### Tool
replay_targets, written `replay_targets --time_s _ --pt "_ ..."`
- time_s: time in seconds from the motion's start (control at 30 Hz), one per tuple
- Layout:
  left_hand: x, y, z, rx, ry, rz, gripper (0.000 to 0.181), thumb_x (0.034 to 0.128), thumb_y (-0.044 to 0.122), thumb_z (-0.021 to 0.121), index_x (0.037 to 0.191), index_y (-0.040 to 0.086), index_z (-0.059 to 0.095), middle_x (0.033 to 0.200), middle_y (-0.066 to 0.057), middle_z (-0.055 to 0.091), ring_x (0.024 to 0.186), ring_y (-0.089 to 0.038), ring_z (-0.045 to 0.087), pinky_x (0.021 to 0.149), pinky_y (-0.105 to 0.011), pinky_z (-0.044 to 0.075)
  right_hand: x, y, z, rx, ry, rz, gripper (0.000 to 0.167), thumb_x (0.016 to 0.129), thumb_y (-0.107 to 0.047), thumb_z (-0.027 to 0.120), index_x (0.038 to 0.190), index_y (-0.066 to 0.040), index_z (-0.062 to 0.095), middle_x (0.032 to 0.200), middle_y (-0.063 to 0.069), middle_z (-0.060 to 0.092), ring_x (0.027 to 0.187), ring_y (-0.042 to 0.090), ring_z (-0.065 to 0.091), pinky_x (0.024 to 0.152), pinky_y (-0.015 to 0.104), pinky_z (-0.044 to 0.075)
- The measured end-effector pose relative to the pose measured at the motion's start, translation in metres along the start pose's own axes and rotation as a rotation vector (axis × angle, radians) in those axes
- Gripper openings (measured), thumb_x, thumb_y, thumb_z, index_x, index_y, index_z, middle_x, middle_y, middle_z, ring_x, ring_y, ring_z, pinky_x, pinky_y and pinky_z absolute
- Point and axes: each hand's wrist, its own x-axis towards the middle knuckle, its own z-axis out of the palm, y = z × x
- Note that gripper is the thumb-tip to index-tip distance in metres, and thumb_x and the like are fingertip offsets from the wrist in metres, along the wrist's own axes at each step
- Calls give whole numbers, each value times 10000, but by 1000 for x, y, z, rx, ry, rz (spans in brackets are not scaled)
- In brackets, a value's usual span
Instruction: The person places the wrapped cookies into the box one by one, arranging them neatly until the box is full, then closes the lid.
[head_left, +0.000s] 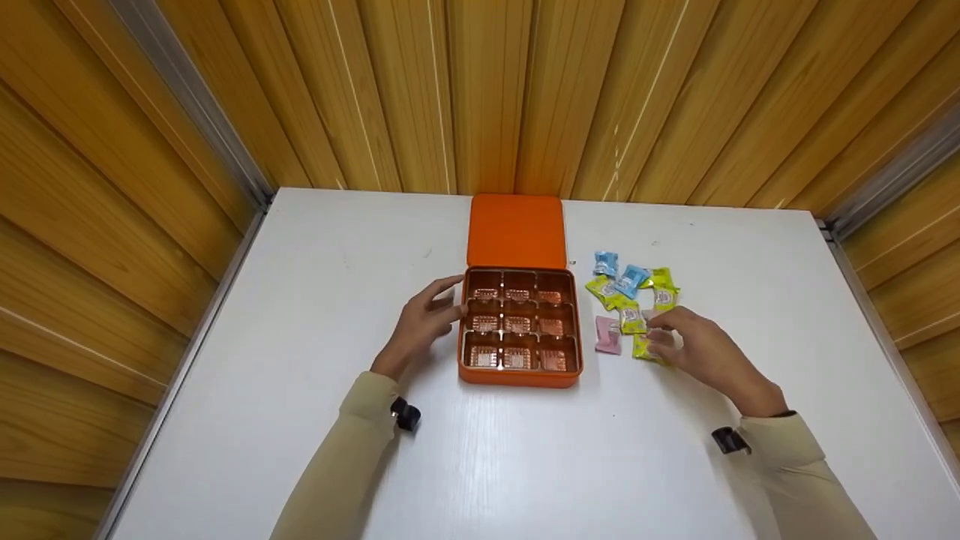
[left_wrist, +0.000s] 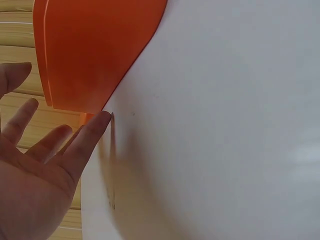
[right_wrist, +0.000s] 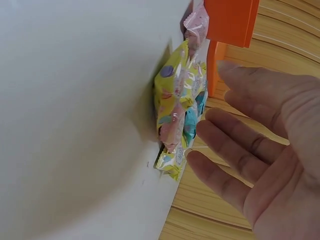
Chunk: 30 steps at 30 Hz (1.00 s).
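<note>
An orange box stands in the middle of the table, its lid folded back behind it. Inside it, a brown plastic insert forms a grid of bare compartments. My left hand is at the box's left side with fingers spread; whether they touch it I cannot tell. To the right of the box lie several wrapped candies: yellow-green ones, blue ones and a pink one. My right hand hovers at the near right of this pile, fingers loosely bent and apart, holding nothing in the right wrist view.
The white table runs back to a wood-patterned wall. Similar panels with metal posts stand on both sides. A small black device sits on each wrist.
</note>
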Motion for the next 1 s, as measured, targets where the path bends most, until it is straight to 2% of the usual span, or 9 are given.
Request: replay_targets --time_s 0.23,0.4,0.67,0.87,1.0 --pt "-2 -1 3 -33 -10 -30 517 983 206 752 1483 283 642 1604 -143 490 1369 -373 570 845 -494 633 -4 7 3 -41 -31 15 277 929 -34 807 1192 6 729 1178 127 676 1088 337 633 985 566 538" --pt "-4 -2 4 -43 -14 -34 516 989 167 728 1484 285 642 1627 -133 460 1289 -352 637 777 -463 649 -7 10 6 -59 -32 3 297 911 -31 825 1190 5 732 1191 135 677 1074 338 635 968 559 540" --pt "-4 -5 6 -79 -41 -25 558 996 111 693 1532 240 605 1650 -166 411 1160 -330 709 760 -463 652 -9 11 9 -87 -36 -3 353 898 -57 846 1222 10 722 1250 170 675 1111 363 643 987 582 527" --pt "-5 -8 6 -128 -62 -18 585 994 85 689 1557 192 572 1637 -157 440 1204 -368 685 786 -485 648 -6 11 14 -102 -65 15 355 902 -79 847 1220 17 722 1278 196 656 1084 349 629 979 574 528" --pt "-4 -7 7 -135 -72 -15 601 990 73 683 1566 191 557 1610 -134 482 1241 -358 665 781 -482 649 -6 12 15 -103 -64 13 363 899 -69 846 1226 28 723 1309 219 646 1121 376 624 999 592 519"
